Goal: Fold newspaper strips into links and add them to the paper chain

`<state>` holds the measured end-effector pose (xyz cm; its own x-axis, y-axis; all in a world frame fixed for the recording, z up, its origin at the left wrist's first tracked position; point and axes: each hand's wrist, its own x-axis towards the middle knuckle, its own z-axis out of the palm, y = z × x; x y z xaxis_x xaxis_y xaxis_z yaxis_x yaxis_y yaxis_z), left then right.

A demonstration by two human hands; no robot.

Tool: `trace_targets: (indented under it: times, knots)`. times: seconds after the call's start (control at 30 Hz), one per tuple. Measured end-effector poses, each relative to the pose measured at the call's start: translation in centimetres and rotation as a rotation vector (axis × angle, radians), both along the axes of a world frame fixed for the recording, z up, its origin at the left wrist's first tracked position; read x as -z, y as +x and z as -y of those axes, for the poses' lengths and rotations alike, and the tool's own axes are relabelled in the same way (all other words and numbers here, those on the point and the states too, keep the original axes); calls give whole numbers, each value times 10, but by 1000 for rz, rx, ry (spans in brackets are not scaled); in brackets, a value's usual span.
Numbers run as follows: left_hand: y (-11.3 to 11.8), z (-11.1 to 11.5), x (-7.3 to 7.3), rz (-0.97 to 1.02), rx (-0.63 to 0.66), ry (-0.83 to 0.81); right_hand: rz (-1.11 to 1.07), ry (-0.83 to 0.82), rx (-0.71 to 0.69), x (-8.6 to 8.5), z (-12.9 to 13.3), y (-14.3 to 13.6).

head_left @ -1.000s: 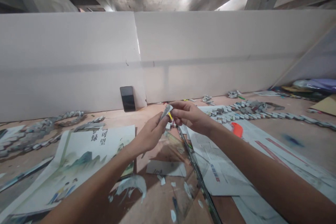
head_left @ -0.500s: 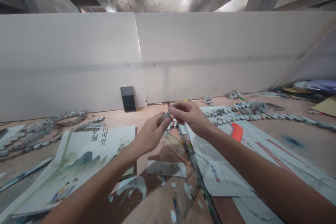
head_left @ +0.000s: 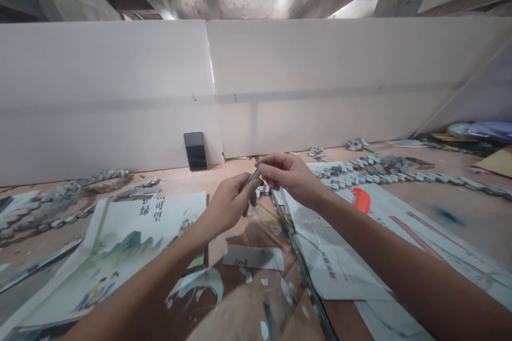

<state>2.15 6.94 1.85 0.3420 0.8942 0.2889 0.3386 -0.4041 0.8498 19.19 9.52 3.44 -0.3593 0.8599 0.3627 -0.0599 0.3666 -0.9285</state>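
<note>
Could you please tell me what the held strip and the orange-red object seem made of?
Held strip: probably matte paper, being thin, grey and flat, though partly hidden. Orange-red object: likely smooth plastic, given its even, vivid colour.

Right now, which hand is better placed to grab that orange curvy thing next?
Probably the right hand: the orange curvy thing lies on the right, nearer this hand than the left hand. Both hands seem busy at the thin grey strip, though.
</note>
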Motion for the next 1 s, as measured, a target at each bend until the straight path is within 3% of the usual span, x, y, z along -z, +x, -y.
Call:
trace_targets:
  times: [0.2, 0.37, 1.0]
  knots:
    - [4, 1, 1, 166, 79, -50, -90, -54, -83, 4, -6, 1]
    - [6, 2, 2, 221, 48, -44, -111, -52, -64, 3, -2, -1]
    - [11, 7, 3, 246, -2, 6, -123, -20, -23, 4, -1, -2]
